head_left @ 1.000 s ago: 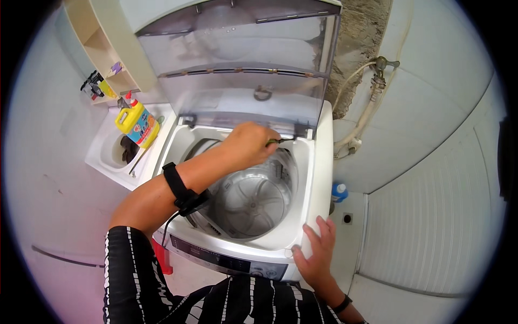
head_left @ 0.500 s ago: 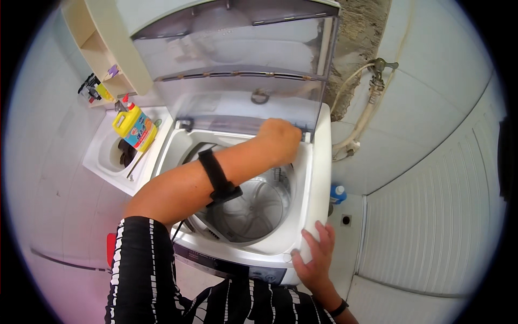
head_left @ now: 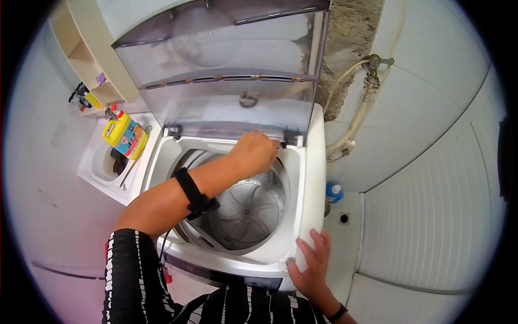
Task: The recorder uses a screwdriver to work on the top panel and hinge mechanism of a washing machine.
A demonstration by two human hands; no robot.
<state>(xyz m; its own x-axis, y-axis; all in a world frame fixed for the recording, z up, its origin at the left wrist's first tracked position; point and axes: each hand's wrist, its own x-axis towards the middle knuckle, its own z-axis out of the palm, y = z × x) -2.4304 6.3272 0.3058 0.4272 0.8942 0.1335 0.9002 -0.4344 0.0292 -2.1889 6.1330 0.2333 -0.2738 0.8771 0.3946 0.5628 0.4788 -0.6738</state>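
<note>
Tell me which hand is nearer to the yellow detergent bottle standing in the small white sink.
Left. The left hand reaches over the white washing machine at the tub's back rim, right of the yellow detergent bottle. The right hand rests on the machine's front right corner, farther away.

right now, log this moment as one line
left hand: reaching across the open washing machine to the tub's back rim | right hand: flat on the machine's front right corner | lid: raised | drum: looks empty

A white top-loading washing machine (head_left: 310, 178) stands mid-frame with its clear, grey-tinted lid (head_left: 226, 70) raised upright toward the top of the picture, leaving the round steel drum (head_left: 245, 213) open and seemingly empty at the centre.
</note>
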